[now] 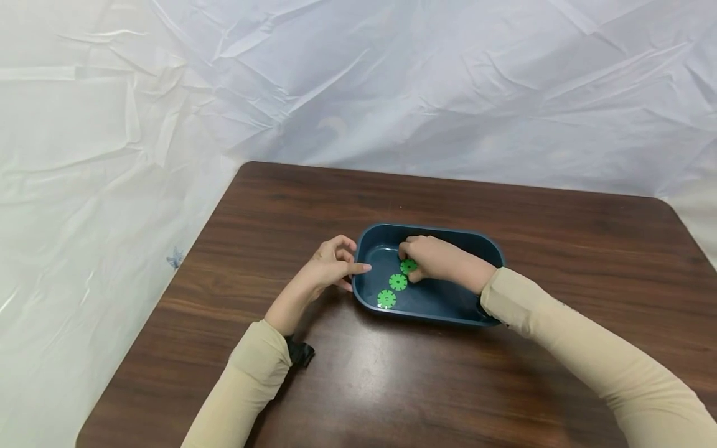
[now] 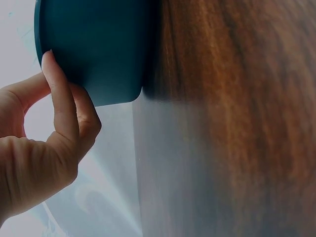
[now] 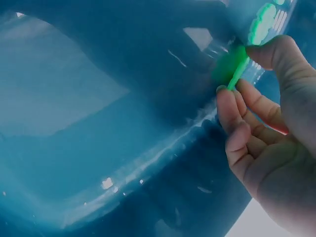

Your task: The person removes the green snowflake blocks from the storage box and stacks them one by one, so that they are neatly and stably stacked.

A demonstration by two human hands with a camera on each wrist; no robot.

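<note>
Pinched between right thumb and curled fingertips [image 3: 229,101]: one green slotted disc [image 3: 232,69], tilted on edge inside the dark blue tray [image 1: 366,239], close to its far-left corner. Seen from the head view as a green patch [image 1: 409,266] half hidden under the right hand [image 1: 434,258], which reaches in from the right, knuckles up. Just near and left of that grip, two more green discs, the middle disc [image 1: 398,282] and the nearest disc [image 1: 386,299], flat on the tray floor in a short diagonal row running toward the near-left corner; both closer to the right hand than to the left, and a small shift toward the near-left from the fingers. Left hand [image 1: 330,266] outside the tray, fingers loosely bent, thumb and fingertips [image 2: 59,94] pressed against the left end wall [image 2: 98,49], steadying rather than wrapping it. Tray's long axis left to right on the brown wooden table [image 1: 504,386]. Behind, crinkled white sheeting [image 1: 358,81].
</note>
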